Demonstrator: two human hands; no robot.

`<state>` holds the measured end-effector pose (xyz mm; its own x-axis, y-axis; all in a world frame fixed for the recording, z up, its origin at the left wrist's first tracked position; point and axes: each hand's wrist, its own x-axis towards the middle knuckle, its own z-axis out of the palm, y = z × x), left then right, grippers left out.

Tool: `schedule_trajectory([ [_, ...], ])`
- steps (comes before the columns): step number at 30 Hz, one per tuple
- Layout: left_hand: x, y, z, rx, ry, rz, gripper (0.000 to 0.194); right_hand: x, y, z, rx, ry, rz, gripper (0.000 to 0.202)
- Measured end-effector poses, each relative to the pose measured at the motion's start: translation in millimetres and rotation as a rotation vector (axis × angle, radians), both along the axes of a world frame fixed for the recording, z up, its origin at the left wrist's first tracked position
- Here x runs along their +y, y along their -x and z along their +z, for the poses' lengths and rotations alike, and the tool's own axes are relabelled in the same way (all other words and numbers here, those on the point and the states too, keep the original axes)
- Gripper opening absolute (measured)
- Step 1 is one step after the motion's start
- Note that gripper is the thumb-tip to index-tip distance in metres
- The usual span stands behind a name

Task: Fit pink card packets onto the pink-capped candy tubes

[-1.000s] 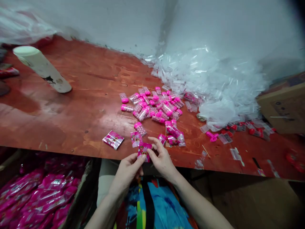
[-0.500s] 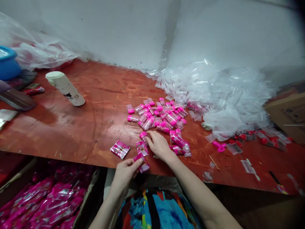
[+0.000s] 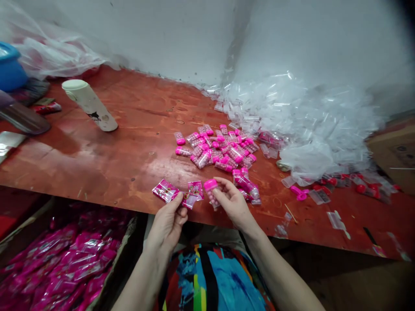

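Between thumb and fingers, my left hand (image 3: pixel 170 218) pinches a small pink printed packet (image 3: pixel 188 200) above the table's front edge. My right hand (image 3: pixel 231 202) holds a clear tube with a pink cap and pale pink beads (image 3: pixel 212 193), cap upward, just right of the packet. Another pink packet (image 3: pixel 164 190) lies flat behind my left fingertips, and one more (image 3: pixel 196 188) lies between the hands. A pile of pink-capped bead tubes (image 3: pixel 220 149) is spread behind my hands. Pink wrapped tubes (image 3: pixel 247 185) lie beside my right hand, partly hidden by it.
Clear plastic pieces (image 3: pixel 308 116) are heaped at the back right, near red-capped tubes (image 3: pixel 366 188) and a cardboard box (image 3: pixel 395 151). A pale bottle (image 3: pixel 90 106) stands at the left. Below the table's left front edge, a box holds many pink packages (image 3: pixel 65 263).
My right hand has lifted the pink-capped tube off the table and moved it toward me. My left hand has raised its packet slightly. The camera view has shifted a little.
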<state>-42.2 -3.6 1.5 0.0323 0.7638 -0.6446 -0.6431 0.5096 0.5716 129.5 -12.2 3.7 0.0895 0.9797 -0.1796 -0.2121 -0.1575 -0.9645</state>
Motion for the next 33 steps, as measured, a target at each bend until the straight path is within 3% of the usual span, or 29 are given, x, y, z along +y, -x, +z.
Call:
schedule_trajectory([
  [4, 0.3, -8.9, 0.8, -0.055, 0.043, 0.035, 0.013, -27.6, 9.1, 6.0, 0.08, 0.019, -0.022, 0.042],
  [13, -5.4, -18.3, 2.6, -0.068, 0.03, 0.014, 0.009, -41.7, 22.3, -18.2, 0.054, -0.029, 0.01, 0.036],
  [18, -9.6, -17.4, -0.9, -0.066, -0.029, -0.076, 0.019, -45.4, 23.9, -24.9, 0.13, -0.004, 0.045, 0.038],
  [23, -15.6, -18.2, -0.9, -0.003, -0.033, -0.254, 0.032, -45.7, 23.4, -28.3, 0.132, -0.033, 0.074, 0.041],
  [25, -19.3, -20.6, -0.2, 0.016, -0.039, -0.317, 0.036, -46.8, 22.1, -27.3, 0.06, -0.067, 0.087, 0.041],
  [29, -25.2, -25.3, -0.1, 0.0, -0.057, -0.359, 0.037, -49.9, 18.2, -24.8, -0.295, -0.148, 0.073, 0.045],
  [33, -24.6, -24.7, -0.3, -0.038, -0.068, -0.347, 0.038, -54.7, 17.5, -23.0, -0.266, -0.148, 0.1, 0.048],
])
